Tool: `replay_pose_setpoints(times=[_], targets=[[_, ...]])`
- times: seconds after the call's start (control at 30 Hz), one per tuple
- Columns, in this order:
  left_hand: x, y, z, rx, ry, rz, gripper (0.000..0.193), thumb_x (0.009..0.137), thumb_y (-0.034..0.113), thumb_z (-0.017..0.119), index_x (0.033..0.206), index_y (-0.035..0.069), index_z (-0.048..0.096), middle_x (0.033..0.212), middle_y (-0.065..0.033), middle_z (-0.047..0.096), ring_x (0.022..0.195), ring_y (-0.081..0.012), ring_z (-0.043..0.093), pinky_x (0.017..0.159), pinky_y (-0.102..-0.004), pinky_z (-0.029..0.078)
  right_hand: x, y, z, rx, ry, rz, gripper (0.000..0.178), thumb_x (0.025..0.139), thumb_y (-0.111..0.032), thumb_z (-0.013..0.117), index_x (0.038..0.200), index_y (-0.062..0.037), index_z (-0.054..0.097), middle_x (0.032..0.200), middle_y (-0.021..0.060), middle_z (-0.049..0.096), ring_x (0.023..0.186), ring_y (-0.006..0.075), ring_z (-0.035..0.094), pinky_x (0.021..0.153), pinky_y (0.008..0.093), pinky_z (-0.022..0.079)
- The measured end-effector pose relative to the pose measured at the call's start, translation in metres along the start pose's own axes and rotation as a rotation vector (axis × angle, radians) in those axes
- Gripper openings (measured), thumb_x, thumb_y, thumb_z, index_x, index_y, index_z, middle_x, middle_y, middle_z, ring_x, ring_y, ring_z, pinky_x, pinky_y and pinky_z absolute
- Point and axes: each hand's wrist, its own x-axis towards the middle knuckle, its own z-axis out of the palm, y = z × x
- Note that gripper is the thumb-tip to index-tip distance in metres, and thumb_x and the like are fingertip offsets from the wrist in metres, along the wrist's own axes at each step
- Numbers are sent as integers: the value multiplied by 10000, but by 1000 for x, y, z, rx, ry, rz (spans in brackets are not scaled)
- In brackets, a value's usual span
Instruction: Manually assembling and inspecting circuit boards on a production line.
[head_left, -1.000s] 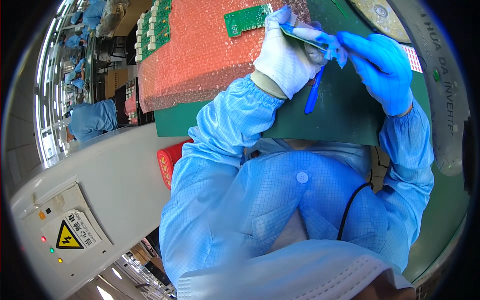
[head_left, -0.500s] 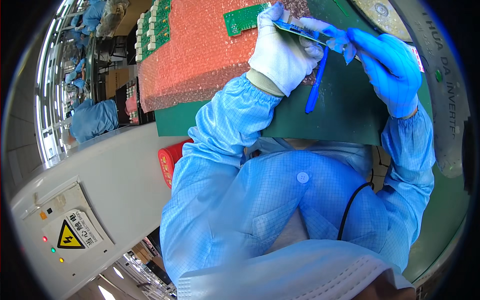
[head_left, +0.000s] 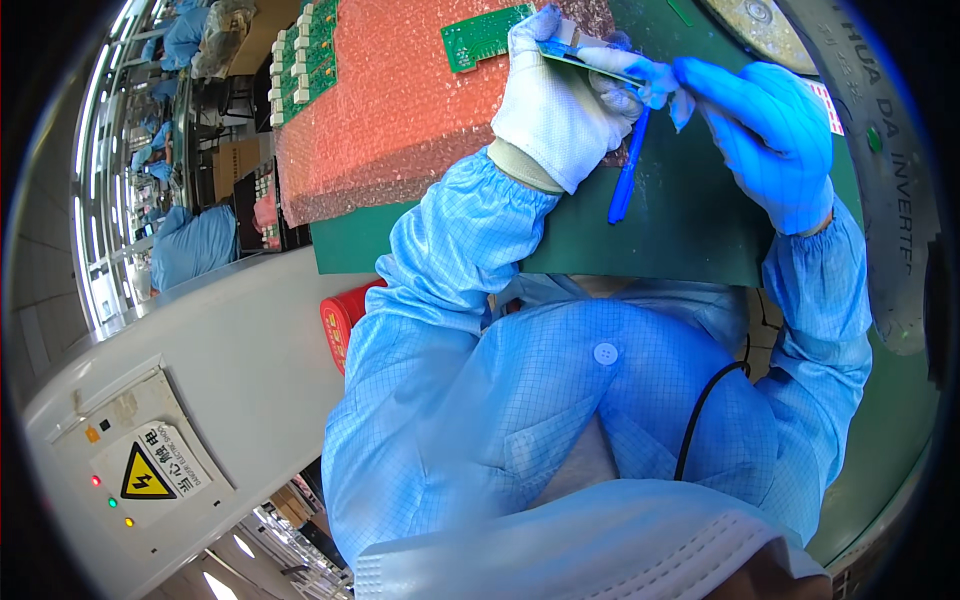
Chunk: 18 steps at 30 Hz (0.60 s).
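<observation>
My left hand, in a white glove, is closed around a circuit board, which shows nearly edge-on. My right hand, its glove lit blue, is closed with finger and thumb pinching a crumpled piece of thin cloth or tissue at the board's right end. Where exactly the cloth touches the board is hidden. Below the left fingers, a blue pen lies on the green mat. Just left of the left hand, another green circuit board rests on pink bubble wrap.
Several boards with white connectors stand at the far left of the bubble wrap. A grey machine part borders the right side. Near my left elbow is a red container. A warning-labelled panel sits at lower left. Other people in blue work beyond.
My right hand and the cloth have moved a little left along the board. My left hand and its board have shifted slightly left too, with both grips kept.
</observation>
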Motion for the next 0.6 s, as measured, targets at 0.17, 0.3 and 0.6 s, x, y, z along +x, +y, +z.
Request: replay_pose_setpoints(times=[0.17,0.3,0.6], targets=[[3,-1,10,-90,206,-252,362,980,449,466,810,136,532,726,30,505,602,-111,421,568,-257,380,-4,8,1,-10,42,50,346,831,16,684,1174,-24,697,691,49,611,572,152,566,504,286,420],[1,1,12,-332,166,-218,362,974,451,476,787,143,511,729,33,501,592,-114,413,562,-256,378,0,7,4,190,137,34,331,849,26,654,1177,-2,690,734,55,654,585,136,580,503,281,428],[3,-7,14,-241,267,-123,330,991,422,473,790,159,484,654,23,457,598,-124,426,580,-278,389,1,1,3,136,-1,39,336,856,26,651,1189,3,679,758,41,658,588,123,556,515,272,416]])
